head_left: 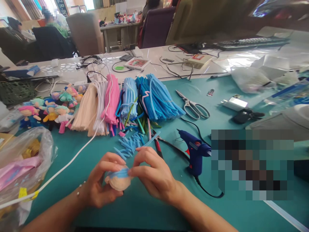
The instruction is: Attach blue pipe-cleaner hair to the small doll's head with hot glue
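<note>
My left hand (pixel 102 180) is curled around a small round peach-coloured piece (pixel 118 183) that looks like a doll's head, made of fuzzy pipe cleaner. Light-blue pipe cleaner strands (pixel 119 173) lie across its top. On its right side, my right hand (pixel 154 175) is closed, thumb and fingertips pinching at the end of the blue strands; the exact grip is partly hidden. Just beyond both hands is a loose pile of short blue pipe cleaner pieces (pixel 130 143). A longer blue piece (pixel 152 139) sticks out behind the right fingers.
Bundles of peach (pixel 84 109), pink (pixel 112 100) and blue pipe cleaners (pixel 159 100) lie behind the pile. Scissors (pixel 193 106), red-handled pliers (pixel 158 146) and a blue glue gun (pixel 195 151) are to the right. A white cable (pixel 72 161) crosses the left side, near small dolls (pixel 48 109).
</note>
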Tool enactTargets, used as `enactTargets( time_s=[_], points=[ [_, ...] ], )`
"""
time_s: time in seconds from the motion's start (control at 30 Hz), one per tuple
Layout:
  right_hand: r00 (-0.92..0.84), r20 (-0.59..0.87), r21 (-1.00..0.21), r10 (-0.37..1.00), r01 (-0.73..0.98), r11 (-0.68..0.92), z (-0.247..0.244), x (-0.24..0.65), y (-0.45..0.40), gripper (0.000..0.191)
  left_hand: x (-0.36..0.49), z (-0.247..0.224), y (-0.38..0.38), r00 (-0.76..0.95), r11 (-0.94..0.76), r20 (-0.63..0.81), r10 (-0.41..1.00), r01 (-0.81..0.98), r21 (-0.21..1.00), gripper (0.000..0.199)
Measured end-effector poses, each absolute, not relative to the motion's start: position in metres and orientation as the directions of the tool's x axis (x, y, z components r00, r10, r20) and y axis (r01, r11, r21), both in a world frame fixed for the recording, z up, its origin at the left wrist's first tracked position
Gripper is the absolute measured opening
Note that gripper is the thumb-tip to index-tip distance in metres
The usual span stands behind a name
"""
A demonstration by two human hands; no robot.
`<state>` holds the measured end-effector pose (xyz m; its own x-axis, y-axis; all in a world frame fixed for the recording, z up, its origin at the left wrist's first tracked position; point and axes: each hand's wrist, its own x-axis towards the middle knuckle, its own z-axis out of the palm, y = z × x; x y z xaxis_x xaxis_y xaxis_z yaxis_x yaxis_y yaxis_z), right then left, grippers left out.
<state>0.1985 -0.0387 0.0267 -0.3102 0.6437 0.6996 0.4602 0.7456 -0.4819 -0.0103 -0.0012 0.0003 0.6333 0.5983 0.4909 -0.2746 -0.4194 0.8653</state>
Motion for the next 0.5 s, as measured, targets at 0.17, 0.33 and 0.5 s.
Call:
enactTargets(
  time_s=[0.17,0.33,0.5],
  points=[
    [-0.313,0.7,-0.478,0.642,0.462,0.747,0.0255,0.1976,-0.0381,0.022,-0.0118,0.0008,-0.0017,0.634,-0.497,0.532,0.561,-0.256,0.829,0.036],
    [-0.286,0.668,-0.533,0.687,0.461,0.71,0.0262,0.196,-0.0397,0.019,-0.0137,-0.0007,-0.0009,0.629,-0.551,0.555,0.544,-0.231,0.802,0.027],
    [-0.186,0.632,-0.662,0.752,0.376,0.649,0.0314,0.1947,-0.0405,0.018,-0.0149,-0.0017,-0.0001,0.614,-0.551,0.553,0.563,-0.22,0.805,0.028]
  ],
)
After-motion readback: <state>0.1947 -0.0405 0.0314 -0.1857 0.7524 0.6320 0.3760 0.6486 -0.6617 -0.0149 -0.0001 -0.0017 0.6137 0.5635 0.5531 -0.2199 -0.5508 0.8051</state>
